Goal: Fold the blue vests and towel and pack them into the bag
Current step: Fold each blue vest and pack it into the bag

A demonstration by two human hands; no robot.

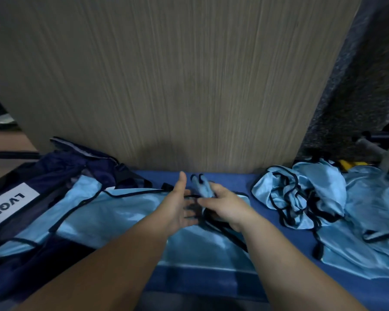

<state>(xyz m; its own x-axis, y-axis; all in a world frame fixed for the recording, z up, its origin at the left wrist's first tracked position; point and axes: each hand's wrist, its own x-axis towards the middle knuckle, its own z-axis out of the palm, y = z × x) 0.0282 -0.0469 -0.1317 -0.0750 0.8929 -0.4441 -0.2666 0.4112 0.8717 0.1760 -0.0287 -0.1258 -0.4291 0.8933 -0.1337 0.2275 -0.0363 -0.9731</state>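
Lying at the left edge: the navy bag [54, 173] is slumping open on the blue surface [229, 179], its white label [7, 204] facing up; one end of the flat vest [112, 212] is draping over its mouth.
Flat vest: it is stretching from the bag across the middle of the surface, passing under both forearms.
Left hand [177, 205]: it is hovering open, palm turned toward the other hand, fingers straight though blurred, holding nothing.
Right hand [225, 207]: it is gripping a bunched end of the flat vest, fingers curled round the cloth, near the back edge.
Loose heap [301, 194]: more blue vests are lying crumpled toward the right edge, well apart from the bag, none folded.
Towel: I am not managing to tell it from the blue surface.
Risk: the glossy cloth is looking apt to slide out of a one-handed grip. The black trim looping under the hands could be snagging fingers and skewing the fold.
Around: a wood-grain panel [166, 86] is closing off the back edge, limiting room to spread. Dark gear [373, 140] and a yellow item [346, 164] are crowding the far right corner.
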